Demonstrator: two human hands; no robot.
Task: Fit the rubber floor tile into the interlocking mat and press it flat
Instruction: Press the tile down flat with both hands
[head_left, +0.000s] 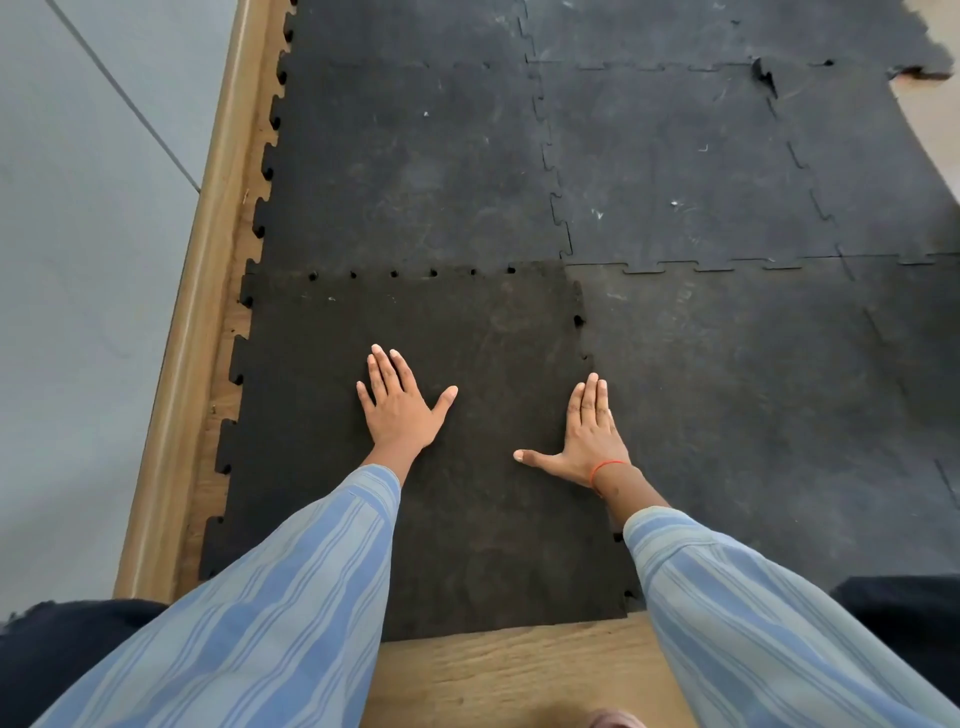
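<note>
Now hands (400, 405) (flat) on tile (467, 338).

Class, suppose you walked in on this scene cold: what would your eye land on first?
Two bare hands pressed flat on a dark rubber tile at centre: the left hand mid-tile, the right hand at its right seam. Next, the torn notch in the grey mat at upper right.

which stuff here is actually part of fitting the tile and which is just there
Part of the job:
- darker rubber tile
- laid mat it locks into
- left hand and right hand, flat on the tile

Just there:
- wooden floor
- wooden skirting strip
- grey wall
- red wrist thread
</note>
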